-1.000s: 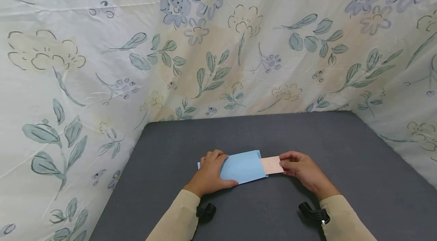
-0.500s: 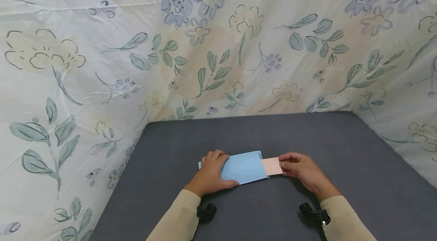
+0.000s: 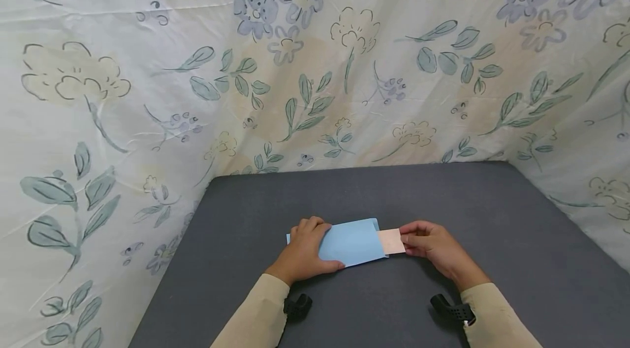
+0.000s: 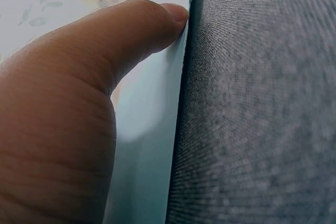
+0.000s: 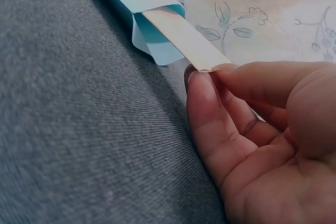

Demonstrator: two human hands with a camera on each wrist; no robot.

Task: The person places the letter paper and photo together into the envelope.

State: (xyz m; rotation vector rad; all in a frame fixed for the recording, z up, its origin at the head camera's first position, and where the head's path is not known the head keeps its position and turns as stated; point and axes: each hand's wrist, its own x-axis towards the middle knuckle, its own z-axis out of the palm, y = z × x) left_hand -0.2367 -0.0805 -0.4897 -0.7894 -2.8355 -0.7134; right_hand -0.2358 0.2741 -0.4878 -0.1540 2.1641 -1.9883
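A light blue envelope (image 3: pixel 351 243) lies on the dark grey table, its mouth facing right. My left hand (image 3: pixel 306 249) grips its left part, fingers over the far edge and thumb (image 4: pixel 139 24) along the near edge. From the mouth sticks a pale pink folded paper (image 3: pixel 391 241); its left portion is hidden inside. My right hand (image 3: pixel 435 245) pinches the outer end of this paper between thumb and fingertips. In the right wrist view the envelope's mouth (image 5: pixel 157 38) gapes around the paper, with a flap hanging on the near side.
The dark grey table (image 3: pixel 364 304) stretches around both hands. A floral cloth (image 3: pixel 315 63) hangs behind the table and along its sides. Black straps with camera mounts (image 3: pixel 297 307) sit on both wrists, close over the tabletop.
My right hand has shifted slightly left, and the pink paper has slid a little deeper into the envelope. My left hand stays nearly still on the envelope.
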